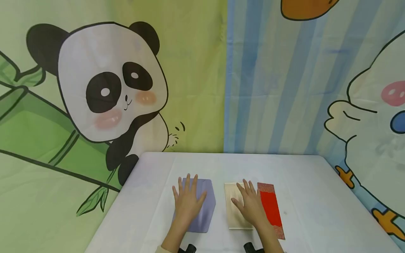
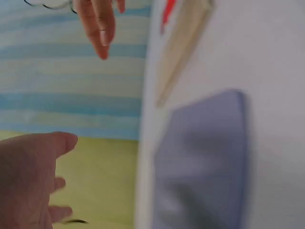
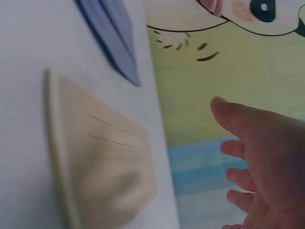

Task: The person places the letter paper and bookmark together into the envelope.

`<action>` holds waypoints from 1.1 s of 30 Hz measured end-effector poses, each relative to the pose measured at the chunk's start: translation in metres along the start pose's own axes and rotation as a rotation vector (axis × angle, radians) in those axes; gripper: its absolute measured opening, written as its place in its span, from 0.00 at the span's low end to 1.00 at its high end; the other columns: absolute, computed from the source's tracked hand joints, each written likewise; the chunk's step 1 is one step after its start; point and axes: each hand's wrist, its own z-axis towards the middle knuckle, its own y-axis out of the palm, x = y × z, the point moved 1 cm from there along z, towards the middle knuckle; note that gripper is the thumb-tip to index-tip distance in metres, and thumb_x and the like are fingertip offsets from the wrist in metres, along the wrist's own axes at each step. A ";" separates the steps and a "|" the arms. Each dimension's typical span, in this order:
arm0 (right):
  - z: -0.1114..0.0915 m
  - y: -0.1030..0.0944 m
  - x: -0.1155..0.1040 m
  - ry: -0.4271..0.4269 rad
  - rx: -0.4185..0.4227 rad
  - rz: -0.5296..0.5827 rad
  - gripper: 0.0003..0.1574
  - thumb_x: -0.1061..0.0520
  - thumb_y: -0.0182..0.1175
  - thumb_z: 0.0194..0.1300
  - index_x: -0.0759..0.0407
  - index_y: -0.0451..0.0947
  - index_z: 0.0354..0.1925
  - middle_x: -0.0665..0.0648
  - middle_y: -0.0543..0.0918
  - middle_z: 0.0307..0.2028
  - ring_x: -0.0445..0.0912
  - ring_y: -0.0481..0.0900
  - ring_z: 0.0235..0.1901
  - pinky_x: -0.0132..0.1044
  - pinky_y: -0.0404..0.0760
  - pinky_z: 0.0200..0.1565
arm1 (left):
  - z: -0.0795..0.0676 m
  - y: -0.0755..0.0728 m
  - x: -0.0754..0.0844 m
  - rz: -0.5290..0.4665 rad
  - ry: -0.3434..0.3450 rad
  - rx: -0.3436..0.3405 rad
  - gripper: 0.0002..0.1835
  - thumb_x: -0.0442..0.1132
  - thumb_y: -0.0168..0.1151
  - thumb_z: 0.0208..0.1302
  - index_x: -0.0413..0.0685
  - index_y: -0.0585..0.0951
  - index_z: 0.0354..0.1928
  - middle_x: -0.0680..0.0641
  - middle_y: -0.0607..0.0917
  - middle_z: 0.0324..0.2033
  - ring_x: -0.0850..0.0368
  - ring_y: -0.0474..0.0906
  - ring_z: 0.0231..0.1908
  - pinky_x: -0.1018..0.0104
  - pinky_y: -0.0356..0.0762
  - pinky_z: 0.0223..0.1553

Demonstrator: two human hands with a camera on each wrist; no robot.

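**While fingers [image 1: 187, 184] lie spread, nothing is held**

Straightened and empty, the left hand [image 1: 186, 203] hovers over a purple pad [image 1: 206, 209], the right hand [image 1: 252, 207] over a wooden board [image 1: 235, 219]; a red strip [image 1: 272, 207] lies beside it on the desk [image 1: 316, 203]. Step, as judged: approach; gripping would call for curling round an edge.

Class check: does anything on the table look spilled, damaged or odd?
Nothing clearly stands out. No spill shows; the purple piece, beige board and red piece lie side by side on the white table. The red piece's mottled ends may just be pattern.
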 end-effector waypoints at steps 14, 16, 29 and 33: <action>-0.024 0.070 0.010 0.050 -0.099 -0.070 0.31 0.48 0.55 0.63 0.57 0.67 0.63 0.70 0.60 0.64 0.66 0.52 0.64 0.67 0.47 0.57 | -0.032 0.083 -0.031 -0.031 0.072 -0.155 0.29 0.57 0.51 0.62 0.53 0.71 0.63 0.38 0.63 0.65 0.29 0.49 0.64 0.35 0.44 0.59; -0.024 0.067 0.011 0.069 -0.096 -0.071 0.32 0.48 0.55 0.63 0.57 0.67 0.63 0.70 0.60 0.64 0.65 0.53 0.64 0.67 0.47 0.57 | -0.032 0.085 -0.025 -0.027 0.054 -0.145 0.30 0.58 0.51 0.61 0.53 0.71 0.62 0.38 0.63 0.64 0.30 0.50 0.64 0.35 0.44 0.59; -0.014 0.064 -0.005 0.083 0.019 -0.054 0.31 0.50 0.58 0.61 0.65 0.70 0.58 0.70 0.69 0.58 0.63 0.62 0.61 0.62 0.55 0.57 | -0.028 0.074 -0.019 -0.070 0.044 -0.070 0.32 0.58 0.54 0.60 0.54 0.69 0.64 0.37 0.62 0.65 0.29 0.50 0.63 0.33 0.49 0.56; -0.013 0.074 -0.027 -0.002 0.020 0.003 0.32 0.50 0.59 0.60 0.69 0.70 0.57 0.71 0.73 0.55 0.64 0.67 0.57 0.59 0.62 0.55 | -0.024 0.075 -0.034 -0.032 0.017 -0.052 0.35 0.62 0.54 0.57 0.57 0.67 0.65 0.37 0.61 0.65 0.30 0.50 0.64 0.34 0.50 0.56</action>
